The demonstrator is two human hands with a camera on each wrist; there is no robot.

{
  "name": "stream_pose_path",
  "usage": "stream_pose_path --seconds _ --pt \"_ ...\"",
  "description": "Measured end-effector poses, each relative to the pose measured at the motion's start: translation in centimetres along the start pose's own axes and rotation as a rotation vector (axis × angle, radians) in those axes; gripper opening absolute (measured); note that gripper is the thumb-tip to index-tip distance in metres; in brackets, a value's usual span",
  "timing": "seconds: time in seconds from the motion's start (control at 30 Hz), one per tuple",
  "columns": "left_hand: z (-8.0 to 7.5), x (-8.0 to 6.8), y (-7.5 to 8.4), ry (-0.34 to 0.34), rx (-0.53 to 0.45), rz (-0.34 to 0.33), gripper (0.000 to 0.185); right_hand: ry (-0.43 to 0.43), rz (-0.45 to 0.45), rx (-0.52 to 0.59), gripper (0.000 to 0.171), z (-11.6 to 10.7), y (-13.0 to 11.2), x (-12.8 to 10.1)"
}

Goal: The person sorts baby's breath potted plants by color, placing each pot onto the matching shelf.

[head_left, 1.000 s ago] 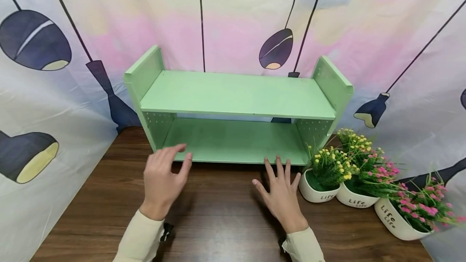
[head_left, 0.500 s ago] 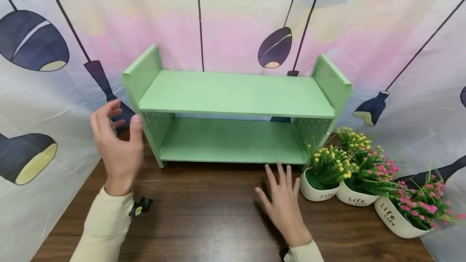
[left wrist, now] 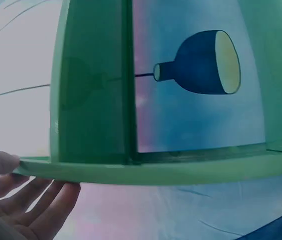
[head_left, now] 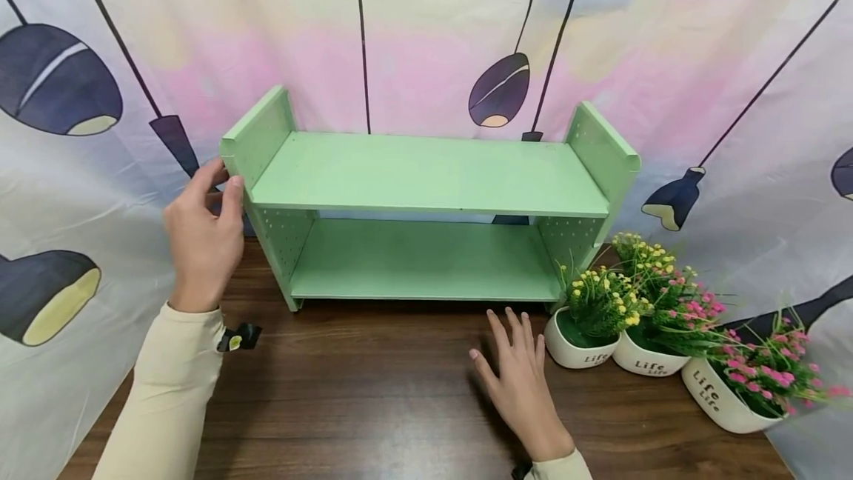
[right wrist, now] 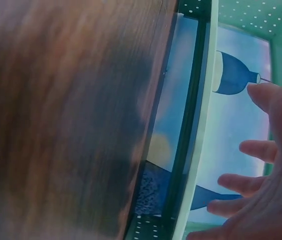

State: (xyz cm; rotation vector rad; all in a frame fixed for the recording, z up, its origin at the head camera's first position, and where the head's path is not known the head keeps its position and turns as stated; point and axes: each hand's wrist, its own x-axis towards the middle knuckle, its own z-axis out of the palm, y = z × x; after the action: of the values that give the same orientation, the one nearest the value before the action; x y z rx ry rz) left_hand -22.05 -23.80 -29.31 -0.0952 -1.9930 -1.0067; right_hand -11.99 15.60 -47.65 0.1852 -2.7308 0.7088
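A light green two-tier shelf stands on the dark wooden table, against the backdrop. My left hand holds its left side panel near the top front corner, thumb on the front edge and fingers round the outer face. In the left wrist view the fingers lie under the green panel. My right hand is spread flat, low over the table just in front of the lower board, holding nothing. The right wrist view shows the right hand's fingers apart, beside the shelf edge.
Three white pots marked "Life" stand in a row right of the shelf: yellow flowers, mixed flowers, pink flowers. A printed curtain with lamp shapes closes off the back and both sides. Bare wood lies in front of the shelf.
My left hand rose from the table in front of the lower board, swung left and took hold of the shelf's left side panel. The right hand drew back slightly toward me.
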Motion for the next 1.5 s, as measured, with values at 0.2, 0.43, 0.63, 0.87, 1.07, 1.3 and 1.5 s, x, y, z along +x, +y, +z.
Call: stream_pose_path --seconds 0.2,0.43,0.63,0.87,1.07,1.3,1.5 --pt "0.1 -0.3 -1.2 -0.032 0.090 -0.022 0.032 0.030 0.020 0.130 0.063 -0.6 0.2 -0.5" --pt "0.6 -0.6 -1.7 -0.018 0.142 0.000 0.032 0.233 0.073 0.263 0.046 -3.3 1.5 -1.5" --pt "1.3 -1.1 -1.6 -0.016 0.213 0.093 0.033 0.316 0.231 0.153 0.027 -6.1 3.7 -2.4" --pt "1.4 -1.3 -1.6 0.014 0.230 0.145 0.033 0.167 0.227 0.022 0.028 -7.4 6.5 -2.8" --pt "1.2 -1.4 -2.0 0.012 0.238 0.169 0.033 0.141 0.124 -0.058 0.025 -7.5 8.1 -2.7" --pt "1.0 -1.1 -2.1 0.023 0.239 0.159 0.033 0.186 0.029 -0.080 0.020 -6.7 8.5 -2.3" --pt "1.0 -1.3 -2.1 0.017 0.259 0.151 0.033 0.178 0.042 -0.069 0.016 -6.2 7.5 -2.2"
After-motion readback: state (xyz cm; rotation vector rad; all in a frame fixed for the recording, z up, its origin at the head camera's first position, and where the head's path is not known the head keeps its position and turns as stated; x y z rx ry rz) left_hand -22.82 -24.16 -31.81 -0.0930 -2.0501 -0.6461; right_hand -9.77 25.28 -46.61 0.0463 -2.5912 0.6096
